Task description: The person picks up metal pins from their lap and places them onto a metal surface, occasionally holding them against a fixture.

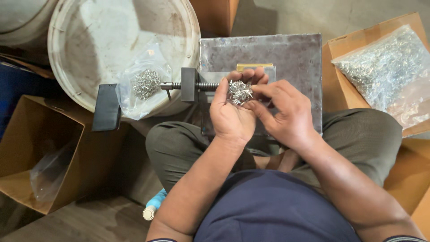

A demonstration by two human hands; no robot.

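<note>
1. The left hand (230, 114) is up in front of the person's chest, palm turned upward and cupped, and in it sits a small heap of silvery metal pieces (240, 92), resting across the fingers near their tips.
2. The right hand (286, 112) comes in from the right, its thumb and forefinger drawn together at the heap's right edge, the tips touching the pieces; whether they pinch a single one cannot be told.
3. The key relation: the heap lies just to the left of the right fingertips and directly on the left fingers, so both hands meet at that one spot.
4. The heap is a tangle, with no single long axis to read.
5. Left fingers are curled loosely together as a tray; the right hand's other fingers are folded back out of the way.
6. Both forearms angle in from below, over crossed legs.
7. Beneath the hands lies a grey metal plate (295, 58) with a screw clamp (188, 84) running off to the left.
8. A small clear bag of similar pieces (145, 83) rests on a white bucket lid (98, 36); a bigger bag (385, 62) sits well apart, far right.
</note>
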